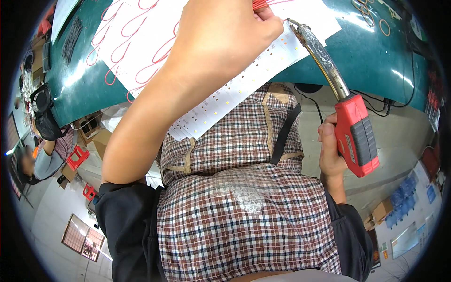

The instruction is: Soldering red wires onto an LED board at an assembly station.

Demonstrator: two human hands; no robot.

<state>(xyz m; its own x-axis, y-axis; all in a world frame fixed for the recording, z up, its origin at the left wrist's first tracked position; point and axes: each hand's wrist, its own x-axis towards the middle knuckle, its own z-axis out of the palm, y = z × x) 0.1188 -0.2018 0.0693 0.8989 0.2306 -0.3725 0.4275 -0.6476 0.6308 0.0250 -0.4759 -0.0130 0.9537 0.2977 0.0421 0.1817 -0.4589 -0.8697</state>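
Note:
My left hand (230, 35) reaches over the white circuit board sheets (221, 105), closed on a bundle of thin red wires (275, 3). One wire end sticks out by the fingertips. My right hand (331, 148) grips a red and black soldering gun (354, 134) from below. Its long metal barrel points up and left. The blackened tip is right next to the wire end at my left fingers; whether they touch I cannot tell. Small yellow and dark pads line the sheets, which overhang the table edge above my lap. Red wire loops (122, 49) lie across their left part.
The green table (84, 89) spans the top. Dark wires (73, 40) lie on its left, rubber-band-like rings (364, 11) at its far right. Black cables (376, 105) hang along the right edge. Another person (44, 157) sits at left near red stools (77, 157).

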